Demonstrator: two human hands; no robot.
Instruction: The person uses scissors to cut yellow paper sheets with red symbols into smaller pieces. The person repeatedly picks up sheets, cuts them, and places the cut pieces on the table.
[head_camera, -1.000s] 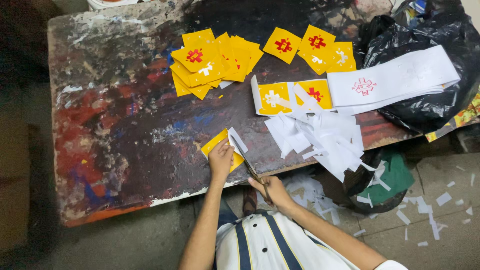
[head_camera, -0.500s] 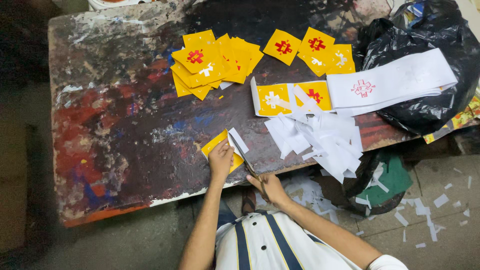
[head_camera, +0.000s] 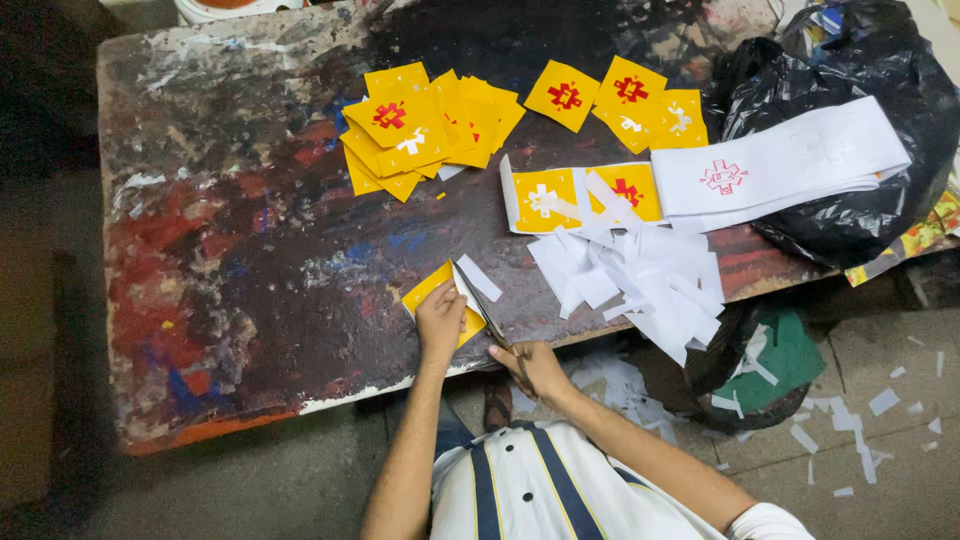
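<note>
a: scissors sit in the right hand, fingers closed through the handles, blades slanting up and away to the left across the yellow square.

b: and the left hand?

a: nearer of the two. its fingers press flat on the square, pinning it to the bench just beside the near edge. a white strip hangs off the square's right side, past the blades.

b: materials?

a: thin, flat paper, matte yellow. the bench is rough and crusted with dried paint. beyond the fingers lie a fan of yellow squares, and to the right, limp white offcuts.
</note>
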